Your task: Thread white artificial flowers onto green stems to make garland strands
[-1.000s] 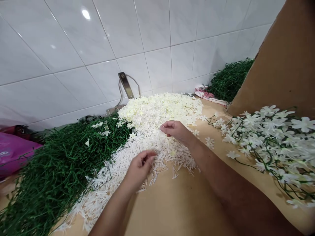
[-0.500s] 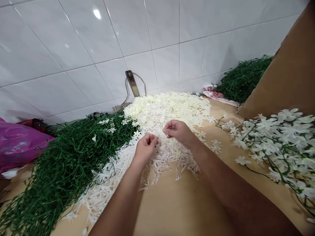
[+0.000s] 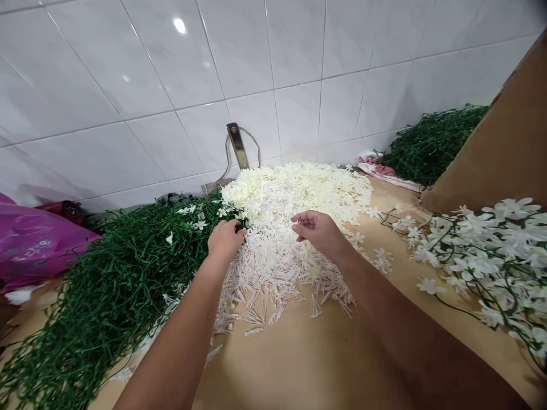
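Lying at the right edge of the green stems (image 3: 137,256) in the head view, the left hand (image 3: 226,238) has bent fingers, their grip hidden. The right hand (image 3: 319,232) holds its fingertips close together above white filaments (image 3: 273,270); any pinched piece is indistinct. Cream blossoms (image 3: 294,179) lie beyond, near the wall (image 3: 299,114).
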Demonstrator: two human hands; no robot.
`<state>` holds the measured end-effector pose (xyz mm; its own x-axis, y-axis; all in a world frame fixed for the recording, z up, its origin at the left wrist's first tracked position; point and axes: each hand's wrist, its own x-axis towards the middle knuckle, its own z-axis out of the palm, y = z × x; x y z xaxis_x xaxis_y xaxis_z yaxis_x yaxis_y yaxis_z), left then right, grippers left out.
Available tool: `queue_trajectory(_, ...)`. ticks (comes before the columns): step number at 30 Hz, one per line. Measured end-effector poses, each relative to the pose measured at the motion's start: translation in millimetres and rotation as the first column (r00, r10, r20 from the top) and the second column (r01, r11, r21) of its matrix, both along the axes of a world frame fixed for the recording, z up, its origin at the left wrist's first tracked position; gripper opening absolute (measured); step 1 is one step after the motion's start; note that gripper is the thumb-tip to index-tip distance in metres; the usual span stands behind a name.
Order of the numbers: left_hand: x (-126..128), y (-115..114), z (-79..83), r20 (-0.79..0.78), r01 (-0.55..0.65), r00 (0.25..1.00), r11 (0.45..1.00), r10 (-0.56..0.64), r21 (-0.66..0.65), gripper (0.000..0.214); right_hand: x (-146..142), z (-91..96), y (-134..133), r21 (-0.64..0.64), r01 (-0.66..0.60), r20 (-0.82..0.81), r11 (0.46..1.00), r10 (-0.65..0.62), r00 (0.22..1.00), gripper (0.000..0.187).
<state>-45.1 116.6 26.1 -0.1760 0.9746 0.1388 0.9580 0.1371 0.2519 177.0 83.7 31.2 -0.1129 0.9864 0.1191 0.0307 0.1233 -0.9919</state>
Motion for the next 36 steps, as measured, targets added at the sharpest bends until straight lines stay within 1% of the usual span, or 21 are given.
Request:
queue_trajectory(4,4,-2,-1.7,-0.045,0.055,0.997,0.998,-0.056,-0.018,0.025,0,-2.8,1,0.012,-0.033,-0.037,0.999,0.033,0.999,0.018)
queue_trajectory(10,-1,-6,-2.2,-0.053,0.131,0.989,0.986,-0.138,-0.106,0.026,1,-3.1,1,0.022,-0.074,0.034,0.997,0.073,0.997,0.016)
queue_trajectory(14,-4,-8,-1.2,-0.052,0.172,0.983,0.979,-0.178,-0.105,0.024,-1,-4.1,1,0.035,-0.077,0.037,0.996,0.076,0.996,0.015)
queue_trajectory(18,-6,-12,3.7,-0.053,0.142,0.988,0.989,-0.144,-0.039,0.016,-2,-4.9,1,0.062,-0.064,0.046,0.996,0.061,0.997,0.014)
queue_trajectory(23,-5,-20,15.0,-0.014,0.05,0.999,0.997,-0.049,0.054,0.018,-3,-3.7,-1,0.049,-0.027,0.093,0.998,0.022,0.995,0.011)
queue_trajectory(25,-3,-26,18.6,0.035,0.025,0.999,0.996,-0.028,0.084,0.018,-4,-5.1,-1,0.038,-0.017,0.107,0.999,0.013,0.994,0.009)
queue_trajectory(29,2,-41,20.0,0.106,0.047,0.992,0.976,-0.071,0.213,0.012,-8,-11.4,1,0.037,-0.041,0.101,0.998,0.038,0.994,0.009)
queue_trajectory(31,6,-48,17.4,0.209,0.044,0.973,0.97,-0.096,0.238,0.011,-10,-14.1,2,0.033,-0.057,0.086,0.998,0.054,0.995,0.009)
queue_trajectory(33,12,-56,12.3,0.395,0.038,0.911,0.977,-0.12,0.211,0.009,-13,-15.6,1,0.014,-0.08,0.08,0.997,0.079,0.994,0.008)
queue_trajectory(36,27,-67,1.6,0.647,0.072,0.746,0.985,-0.157,0.157,0.008,-17,-16.4,-3,-0.031,-0.155,0.083,0.987,0.157,0.984,0.007)
